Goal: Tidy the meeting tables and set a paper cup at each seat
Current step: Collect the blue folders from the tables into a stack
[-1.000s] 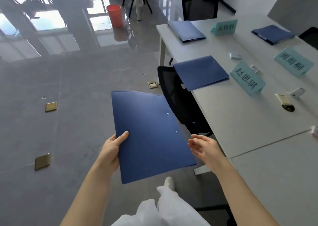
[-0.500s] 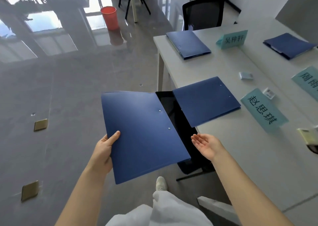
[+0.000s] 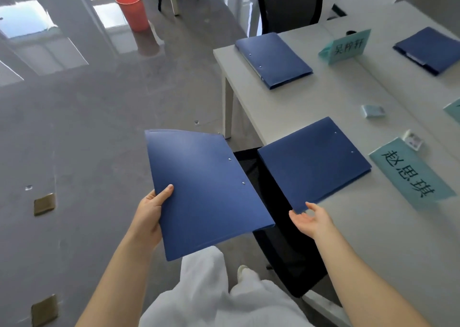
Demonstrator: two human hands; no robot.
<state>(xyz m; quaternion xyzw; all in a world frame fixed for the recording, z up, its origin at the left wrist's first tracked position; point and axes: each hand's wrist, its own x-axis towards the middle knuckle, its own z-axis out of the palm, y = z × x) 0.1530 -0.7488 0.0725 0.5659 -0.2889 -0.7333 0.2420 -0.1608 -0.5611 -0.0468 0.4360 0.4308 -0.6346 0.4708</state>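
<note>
Glossy grey floor (image 3: pixel 99 117) — matt plastic folder (image 3: pixel 206 192).

Bright daylight, w/ window glare mirrored on the glossy floor (image 3: pixel 74 117) at upper left. Soft shadows under the worktop (image 3: pixel 361 227). Wide-angle bending at edges; far corners slightly soft, center sharp.

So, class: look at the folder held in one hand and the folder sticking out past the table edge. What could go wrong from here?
1. The near folder overhangs the table edge above the chair; the open right hand at its corner could nudge it off.
2. The left hand has a one-sided grip on the held folder, which might sag or slip.
3. Sliding folders could knock over the name card.
</note>
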